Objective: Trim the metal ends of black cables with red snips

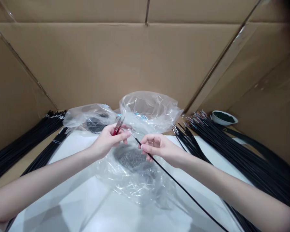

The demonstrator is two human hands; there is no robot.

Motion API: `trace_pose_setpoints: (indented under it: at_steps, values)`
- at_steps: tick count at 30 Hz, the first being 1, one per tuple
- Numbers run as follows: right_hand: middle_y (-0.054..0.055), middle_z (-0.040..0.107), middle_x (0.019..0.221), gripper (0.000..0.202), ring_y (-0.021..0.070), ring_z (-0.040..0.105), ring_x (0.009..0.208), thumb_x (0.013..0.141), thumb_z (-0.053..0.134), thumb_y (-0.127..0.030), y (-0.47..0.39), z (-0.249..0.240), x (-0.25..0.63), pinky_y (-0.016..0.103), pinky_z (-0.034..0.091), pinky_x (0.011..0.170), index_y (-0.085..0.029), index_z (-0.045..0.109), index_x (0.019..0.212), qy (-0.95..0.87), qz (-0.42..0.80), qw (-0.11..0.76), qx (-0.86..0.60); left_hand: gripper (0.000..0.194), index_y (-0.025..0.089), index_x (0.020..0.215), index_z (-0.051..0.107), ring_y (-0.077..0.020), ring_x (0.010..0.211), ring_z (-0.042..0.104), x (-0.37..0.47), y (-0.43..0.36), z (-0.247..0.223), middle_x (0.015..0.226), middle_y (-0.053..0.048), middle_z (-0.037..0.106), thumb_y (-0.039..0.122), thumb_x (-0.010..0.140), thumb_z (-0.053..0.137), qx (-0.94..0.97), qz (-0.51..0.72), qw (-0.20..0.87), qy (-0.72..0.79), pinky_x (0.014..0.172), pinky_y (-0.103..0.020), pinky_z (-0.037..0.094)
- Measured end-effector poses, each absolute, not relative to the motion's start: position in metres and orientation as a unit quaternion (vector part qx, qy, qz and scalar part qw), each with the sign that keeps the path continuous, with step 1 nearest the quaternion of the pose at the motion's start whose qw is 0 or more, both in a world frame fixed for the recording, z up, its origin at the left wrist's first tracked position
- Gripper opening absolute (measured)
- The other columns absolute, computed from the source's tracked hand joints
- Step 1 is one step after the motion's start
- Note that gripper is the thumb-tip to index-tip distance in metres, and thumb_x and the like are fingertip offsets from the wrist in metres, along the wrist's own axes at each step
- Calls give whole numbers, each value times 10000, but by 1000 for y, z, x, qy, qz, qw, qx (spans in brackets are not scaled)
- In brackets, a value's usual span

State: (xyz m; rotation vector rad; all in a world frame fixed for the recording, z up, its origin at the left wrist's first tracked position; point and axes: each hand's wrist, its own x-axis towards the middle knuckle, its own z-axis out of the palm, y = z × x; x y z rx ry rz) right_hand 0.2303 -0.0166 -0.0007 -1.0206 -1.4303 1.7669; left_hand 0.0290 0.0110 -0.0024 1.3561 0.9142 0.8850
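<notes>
My left hand [114,135] is closed around small red-handled scissors [119,125], whose blades point up and stand a little apart. Between my right hand's [156,146] thumb and fingers runs a thin black cable [181,187], trailing down to the lower right. Its stripped end, silvery and thin, points up-left towards my left thumb and fingertips; whether they touch it I cannot make out. Below both hands lies an open clear plastic bag [135,183] with a mass of small grey pieces [131,158] in it, too fine to name.
Bundles of black cables lie along the left [26,138] and right [232,161] sides. Two clear bags [149,109] [89,117] stand at the back. A white bowl [224,122] with dark contents sits at the back right. Cardboard walls [125,64] enclose the white table [87,199].
</notes>
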Motion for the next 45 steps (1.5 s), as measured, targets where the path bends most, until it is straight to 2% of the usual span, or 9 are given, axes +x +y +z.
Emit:
trace_pose_setpoints:
  at_steps: [8,14,21,24,27,29,34,42,45]
  values:
    - [-18,588,628,322,71,546,484,636,753,-362,-24,-22,215,195,435,463,-143,548,752,-474,708,359,-381,191,145,707,535,-82,521,525,16,5,0,567,20,565,289,754,652,670,403,452,428,509,-190,380]
    - [-40,568,601,343,69,537,463,625,756,-387,-27,-31,205,191,415,446,-158,539,760,-434,696,416,-392,71,156,777,606,-88,541,489,8,-3,-9,644,-8,587,226,786,597,831,350,271,337,535,-200,394]
    - [-69,525,545,316,83,546,458,629,752,-368,-28,-39,196,208,432,469,-172,540,757,-436,675,437,-405,275,159,936,587,-71,490,376,7,5,-4,544,61,397,325,731,666,792,356,295,398,488,-179,330]
    - [-79,521,534,308,82,546,450,625,758,-348,-26,-40,194,212,434,484,-175,559,784,-443,678,432,-397,222,148,826,595,-74,510,404,12,9,-1,561,40,466,355,755,635,792,344,299,405,499,-176,337]
    - [-24,626,715,301,74,558,476,626,754,-354,-23,-38,194,226,452,500,-166,606,809,-454,703,397,-377,187,147,750,576,-79,531,451,14,10,-3,619,12,551,329,785,596,811,335,276,393,502,-173,352]
    - [-7,638,751,286,76,565,492,623,754,-364,-21,-35,195,223,449,490,-158,620,769,-453,718,374,-372,116,155,749,584,-84,527,462,11,11,-6,612,7,565,254,804,557,847,329,209,361,515,-182,359]
    - [-44,565,546,288,79,553,453,613,763,-365,-21,-30,197,201,411,468,-140,595,680,-448,713,376,-387,151,188,833,643,-90,470,450,0,15,-15,548,3,569,163,811,496,922,329,6,206,497,-220,318]
    - [-57,573,566,325,102,590,456,549,797,-328,-24,-32,193,220,445,468,-158,542,656,-426,710,384,-409,152,129,814,589,-53,460,421,10,9,0,529,49,509,262,755,634,857,335,197,337,458,-145,350]
    - [-52,569,561,316,100,579,460,557,794,-329,-25,-31,192,225,451,466,-156,549,657,-433,702,394,-406,60,135,755,577,-52,471,444,13,9,-3,544,40,536,150,799,538,886,347,109,287,477,-150,349]
